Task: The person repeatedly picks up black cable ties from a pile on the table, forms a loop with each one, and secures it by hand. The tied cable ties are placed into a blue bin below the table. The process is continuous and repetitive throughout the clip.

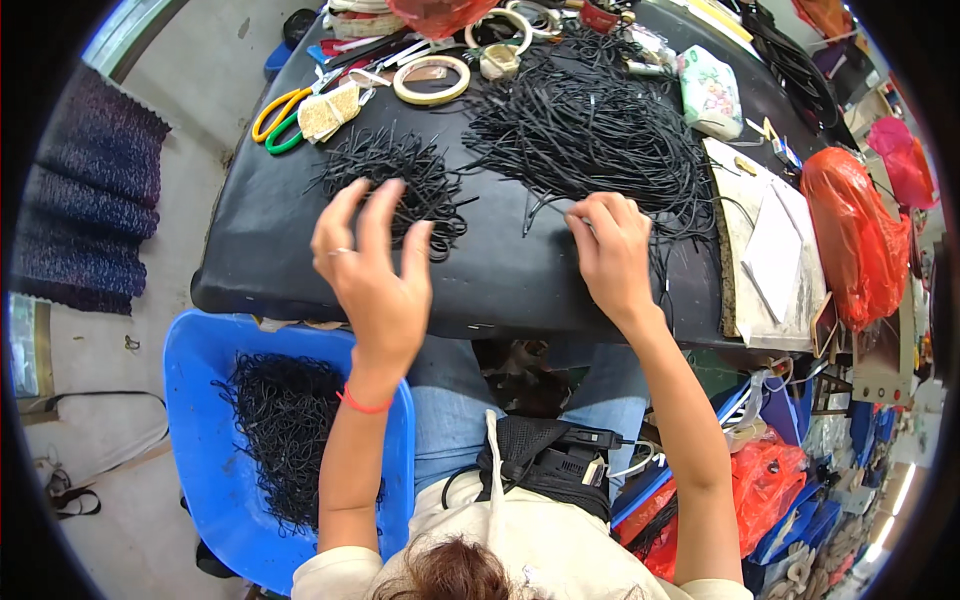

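Observation:
My left hand [372,265] is open, its fingers spread over the near edge of a small tangled pile of black cords [385,160]. Nothing shows between those fingers. To the right, my right hand [612,255] is closed in a pinch, with a thin black cord [540,212] at its fingertips. How much of the cord lies inside the pinch is hidden. Just beyond that hand spreads a larger heap of long black cords [590,120]. Both piles lie on a black-covered table [480,285].
A blue tub [190,430] with black cords [285,430] stands at my left. Orange- and green-handled scissors [283,122], a tape roll [432,80] and a tissue pack [710,92] lie farther back. At right are a pale board [775,255] and a red plastic bag [855,235].

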`<state>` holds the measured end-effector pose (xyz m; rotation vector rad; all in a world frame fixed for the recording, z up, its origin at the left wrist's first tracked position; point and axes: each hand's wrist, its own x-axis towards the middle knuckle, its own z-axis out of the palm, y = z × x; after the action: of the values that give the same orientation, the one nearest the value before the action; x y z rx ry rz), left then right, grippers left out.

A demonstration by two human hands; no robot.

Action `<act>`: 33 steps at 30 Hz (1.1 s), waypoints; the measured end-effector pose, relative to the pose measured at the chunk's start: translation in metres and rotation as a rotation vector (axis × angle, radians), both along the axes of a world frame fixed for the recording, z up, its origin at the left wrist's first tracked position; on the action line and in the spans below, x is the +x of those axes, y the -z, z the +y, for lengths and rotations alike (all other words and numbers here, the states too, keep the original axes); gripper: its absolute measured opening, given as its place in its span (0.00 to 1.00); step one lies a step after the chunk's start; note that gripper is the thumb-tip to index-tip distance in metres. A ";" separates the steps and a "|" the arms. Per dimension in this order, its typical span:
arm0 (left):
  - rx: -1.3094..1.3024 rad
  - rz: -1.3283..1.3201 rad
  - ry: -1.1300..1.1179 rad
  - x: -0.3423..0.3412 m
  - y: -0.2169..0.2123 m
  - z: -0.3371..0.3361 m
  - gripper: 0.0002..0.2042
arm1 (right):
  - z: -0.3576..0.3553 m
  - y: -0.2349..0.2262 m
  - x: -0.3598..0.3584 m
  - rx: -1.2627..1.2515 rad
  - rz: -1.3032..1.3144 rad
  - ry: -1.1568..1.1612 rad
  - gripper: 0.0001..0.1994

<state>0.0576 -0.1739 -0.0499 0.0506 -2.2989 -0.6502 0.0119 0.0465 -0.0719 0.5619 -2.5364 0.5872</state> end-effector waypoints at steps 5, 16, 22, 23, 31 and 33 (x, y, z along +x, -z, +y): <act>0.070 -0.144 0.525 0.026 0.000 0.032 0.13 | -0.008 -0.031 0.052 0.093 -0.015 -0.272 0.06; 1.551 -0.732 0.655 0.053 0.003 0.045 0.09 | -0.020 -0.043 0.064 -0.455 -0.189 -0.047 0.06; 1.717 -0.578 0.594 0.051 0.014 0.051 0.08 | -0.036 -0.044 0.076 -0.466 -0.376 -0.225 0.07; 1.707 -0.593 0.588 0.052 0.012 0.051 0.08 | -0.035 -0.043 0.076 -0.461 -0.392 -0.238 0.08; 1.953 -0.449 0.687 0.048 0.015 0.047 0.06 | -0.031 -0.036 0.083 -0.473 -0.347 -0.123 0.09; 2.177 -0.426 0.784 0.044 0.014 0.035 0.06 | -0.020 -0.040 0.084 -0.366 -0.296 -0.129 0.08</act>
<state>0.1011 -0.1392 -0.0640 0.2971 -0.6573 -3.2697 0.0962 0.0260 -0.0323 0.5377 -2.5763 1.2307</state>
